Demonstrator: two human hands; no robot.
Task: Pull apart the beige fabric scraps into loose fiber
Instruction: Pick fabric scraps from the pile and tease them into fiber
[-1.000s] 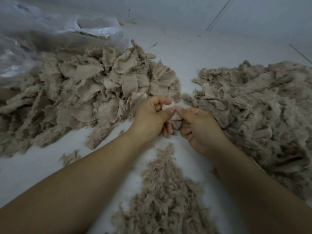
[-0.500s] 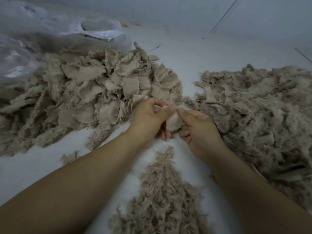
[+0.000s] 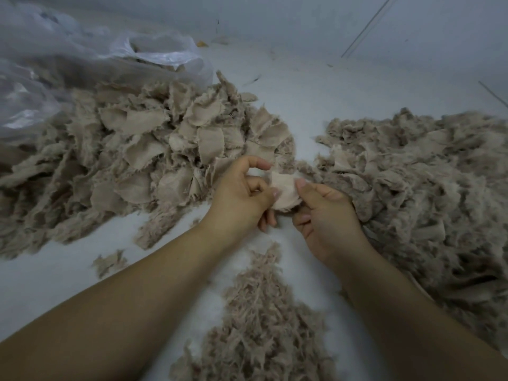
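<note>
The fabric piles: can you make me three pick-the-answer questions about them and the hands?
1. Where is the plastic bag?
A. far left
B. far right
C. between the arms

2. What colour are the scraps?
A. blue
B. beige
C. green

3. What do the hands hold?
A. nothing
B. one scrap together
C. the bag

Answers:
1 A, the plastic bag lies behind the pile of scraps on the left.
2 B, every pile is beige.
3 B, the left hand and right hand pinch one scrap.

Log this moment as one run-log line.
step: pulling scrap apart | left hand: pinches beige scrap | right hand: pinches same scrap | scrap pile: left | fiber pile: right
</note>
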